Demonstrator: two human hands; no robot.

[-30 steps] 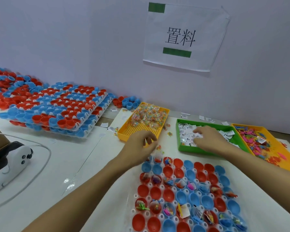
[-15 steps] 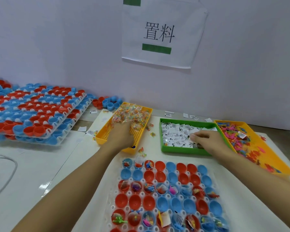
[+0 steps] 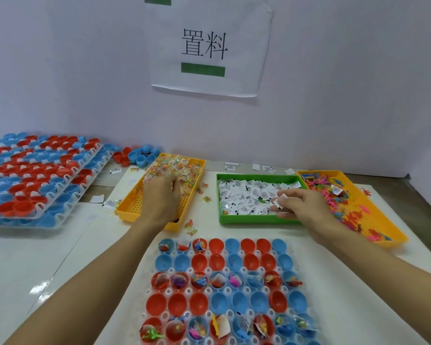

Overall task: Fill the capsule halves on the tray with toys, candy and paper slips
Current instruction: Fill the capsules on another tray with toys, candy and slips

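Change: left hand [image 3: 162,195] has pushed deeper into the candy tray [image 3: 125,212], fingers curled down into wrappers; whether it grips any, cannot tell.
Right hand [image 3: 300,205]: stays over the green slip tray [image 3: 256,218], pinching a paper slip [image 3: 281,198].
Meaning: next fills being gathered; capsule tray [image 3: 309,272], nearest, is part filled.
Room: trays sit close; bare tabletop [image 3: 35,257] lies left.

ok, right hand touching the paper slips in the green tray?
Touching. In the head view the right hand pinches a white paper slip between its fingertips over the green tray.
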